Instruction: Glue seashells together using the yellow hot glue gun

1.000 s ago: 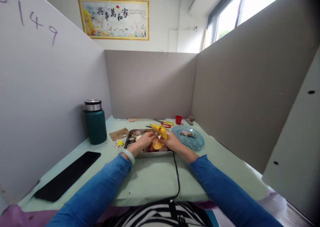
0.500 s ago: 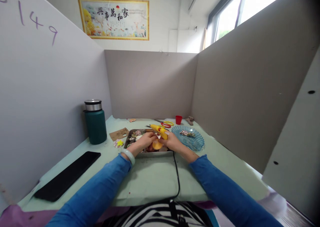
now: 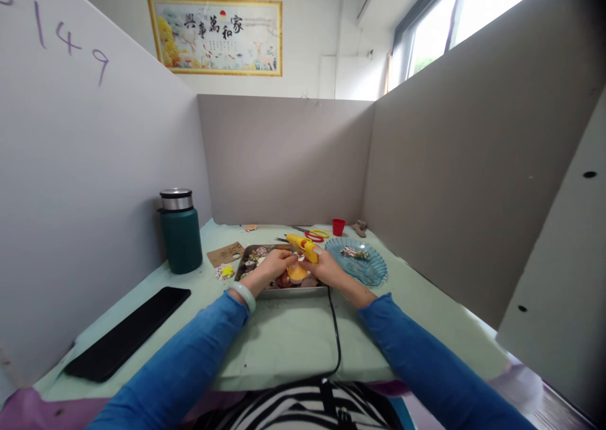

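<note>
Over the metal tray [image 3: 284,294], my right hand [image 3: 326,268] is wrapped round a yellow hot glue gun [image 3: 303,245], its nose pointing up and away to the left. A black cord [image 3: 337,329] runs from near that hand to the table's front edge. My left hand [image 3: 277,264] has its fingers pinched together at a rounded yellow-orange piece [image 3: 297,272], perhaps a shell, just below the gun. The fingertips of both hands are close together and partly hide the piece. Shells and small stones [image 3: 253,259] lie in the tray.
A blue scalloped plate [image 3: 376,269] holds small decorated bits. Scissors [image 3: 316,234], a red cup [image 3: 338,227] and a brown lump [image 3: 360,228] lie behind. Leftward are a brown card [image 3: 222,254], a flower-shaped piece [image 3: 226,271], a green bottle [image 3: 180,240] and a black phone-like slab [image 3: 127,335].
The yellow-orange piece has tilted and shifted up slightly between my hands. The glue gun has turned a little; both arms stay almost in place.
</note>
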Demonstrator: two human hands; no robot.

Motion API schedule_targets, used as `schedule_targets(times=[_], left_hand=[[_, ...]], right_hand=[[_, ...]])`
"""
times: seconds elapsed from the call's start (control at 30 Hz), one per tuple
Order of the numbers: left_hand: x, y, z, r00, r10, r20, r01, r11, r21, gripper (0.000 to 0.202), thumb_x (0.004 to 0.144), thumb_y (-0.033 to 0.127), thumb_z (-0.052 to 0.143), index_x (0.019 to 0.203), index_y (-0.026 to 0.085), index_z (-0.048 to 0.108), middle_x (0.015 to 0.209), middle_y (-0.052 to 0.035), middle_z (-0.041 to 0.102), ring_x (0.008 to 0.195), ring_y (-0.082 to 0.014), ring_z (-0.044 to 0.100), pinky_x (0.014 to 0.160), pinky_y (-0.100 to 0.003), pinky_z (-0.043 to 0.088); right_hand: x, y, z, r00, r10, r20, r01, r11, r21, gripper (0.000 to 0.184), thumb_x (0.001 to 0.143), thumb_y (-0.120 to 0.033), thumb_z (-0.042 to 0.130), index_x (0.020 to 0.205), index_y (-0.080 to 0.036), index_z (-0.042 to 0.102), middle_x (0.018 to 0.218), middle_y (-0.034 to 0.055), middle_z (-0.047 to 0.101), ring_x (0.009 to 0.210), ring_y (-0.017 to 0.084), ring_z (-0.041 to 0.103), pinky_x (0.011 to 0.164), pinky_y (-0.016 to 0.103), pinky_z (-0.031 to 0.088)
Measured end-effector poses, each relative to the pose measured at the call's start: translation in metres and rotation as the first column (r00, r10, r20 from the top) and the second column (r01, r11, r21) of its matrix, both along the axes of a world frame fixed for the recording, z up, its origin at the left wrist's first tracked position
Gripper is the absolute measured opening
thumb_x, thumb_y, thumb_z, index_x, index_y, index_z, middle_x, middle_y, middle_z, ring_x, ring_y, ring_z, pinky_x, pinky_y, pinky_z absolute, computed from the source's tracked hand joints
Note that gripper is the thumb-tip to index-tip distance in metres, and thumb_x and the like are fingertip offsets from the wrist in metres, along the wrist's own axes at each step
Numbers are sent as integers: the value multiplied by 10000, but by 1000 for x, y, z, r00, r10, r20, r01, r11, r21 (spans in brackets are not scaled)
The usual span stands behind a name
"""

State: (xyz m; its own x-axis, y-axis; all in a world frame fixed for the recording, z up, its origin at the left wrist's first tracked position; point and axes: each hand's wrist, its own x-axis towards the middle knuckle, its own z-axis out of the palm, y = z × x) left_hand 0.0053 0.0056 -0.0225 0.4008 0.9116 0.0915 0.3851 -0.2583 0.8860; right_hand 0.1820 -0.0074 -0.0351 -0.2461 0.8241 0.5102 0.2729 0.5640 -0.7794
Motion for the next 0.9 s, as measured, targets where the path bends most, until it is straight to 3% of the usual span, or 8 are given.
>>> schedule_targets(times=[0.1,0.2,0.37,0.6,0.9], left_hand=[[0,1,0,999,-1,-44,2,999,36,364,828,506,524,782,148,574,456,24,507,390,-118,476,420,-223,358],[0,1,2,991,23,-135,1,984,175,341,816,480,528,713,157,569,516,18,522,466,-117,486,469,-226,369],[0,5,2,962,70,-263,35,926,377,253,803,355,530,665,151,592,682,-18,598,648,-141,528,612,-241,400],[0,11,-4,965,-28,-260,109,947,303,241,813,321,493,728,136,620,706,-38,608,633,-142,523,587,-234,397],[3,-5,5,943,-120,-310,197,952,234,238,809,322,493,729,141,626,582,-4,550,543,-132,479,530,-235,354]], right_hand=[[1,3,-2,997,-67,36,66,998,19,270,751,-338,629,959,-166,616,794,23,629,740,180,576,649,282,454],[1,5,-3,989,-135,53,133,990,48,247,749,-360,638,907,-172,616,784,25,630,754,187,573,640,279,448],[1,4,-2,991,-122,59,118,990,72,252,740,-364,648,901,-172,626,791,28,640,764,188,574,646,276,448],[1,6,-5,993,-96,71,93,994,50,247,749,-325,636,941,-170,638,838,24,665,777,183,588,674,273,451],[1,3,0,985,-141,98,140,990,18,260,741,-359,639,913,-163,647,825,31,667,772,187,585,679,285,458]])
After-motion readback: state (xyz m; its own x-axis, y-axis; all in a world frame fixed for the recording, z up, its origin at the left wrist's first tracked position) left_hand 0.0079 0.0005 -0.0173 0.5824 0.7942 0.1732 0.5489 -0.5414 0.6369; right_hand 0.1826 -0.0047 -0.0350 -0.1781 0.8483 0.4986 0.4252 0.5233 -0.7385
